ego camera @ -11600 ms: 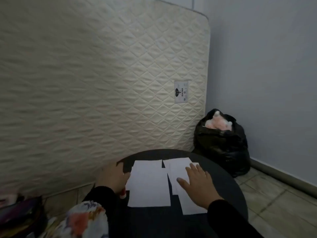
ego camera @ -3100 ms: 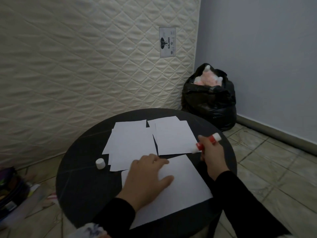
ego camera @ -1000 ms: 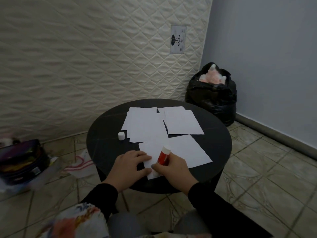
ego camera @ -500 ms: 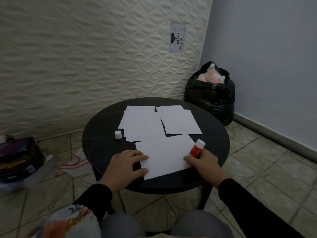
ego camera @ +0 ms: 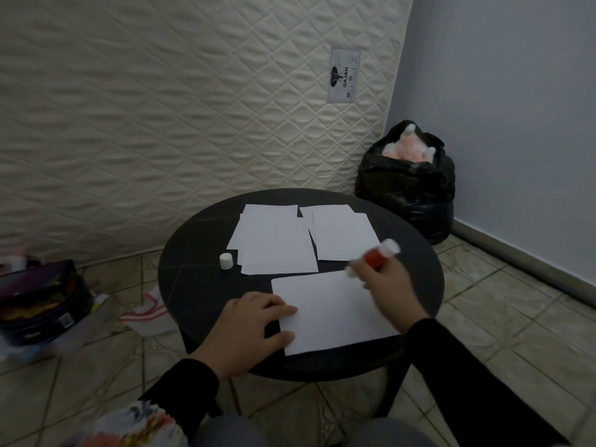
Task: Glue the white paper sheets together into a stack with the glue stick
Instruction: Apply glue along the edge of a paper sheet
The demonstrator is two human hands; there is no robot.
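You are early in the job, by the look of it. Your left hand [ego camera: 254,321] lies on the left edge of the near sheet [ego camera: 332,312], fingers straight and thumb out, pinning it to the table [ego camera: 193,275]. Your right hand [ego camera: 385,283] grips the glue stick [ego camera: 375,256] at the sheet's far right corner; the stick is blurred and tilted, red body up and to the right, and whether its tip touches the paper I cannot tell. The cap [ego camera: 226,261] stands on the table to the left, just beside the left pile [ego camera: 274,241], so the stick is open and ready.

What is done: one sheet is pulled out toward you and held down, and I judge you are spreading glue on it now. No glue shows on the paper, so how much of it is covered is unclear.

What is left: the left pile and the right pile [ego camera: 342,235] lie loose at the far side, each with edges fanned and out of line, a narrow gap between them. They look unglued. Each of those sheets has to be coated, laid on the near one, squared and pressed
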